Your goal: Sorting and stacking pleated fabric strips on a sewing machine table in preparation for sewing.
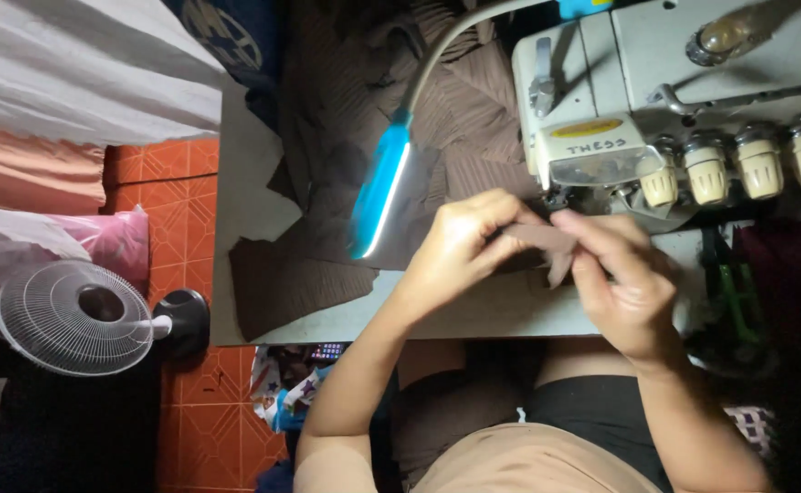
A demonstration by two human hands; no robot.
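Observation:
Both my hands hold a small brown fabric piece point(547, 242) just in front of the presser foot of a pale grey overlock sewing machine point(656, 82). My left hand point(460, 246) pinches the piece's left end between thumb and fingers. My right hand point(624, 278) grips its right end, with a corner of cloth hanging below the fingers. More brown pleated fabric point(373, 137) lies heaped on the grey table point(245, 183) to the left of the machine.
A blue gooseneck lamp point(380, 187) glows above the fabric pile. A white floor fan point(76, 317) stands on the orange tiles at the left. White and pink cloth bundles point(81, 64) lie beyond it. Green-handled scissors point(734, 292) rest at the table's right.

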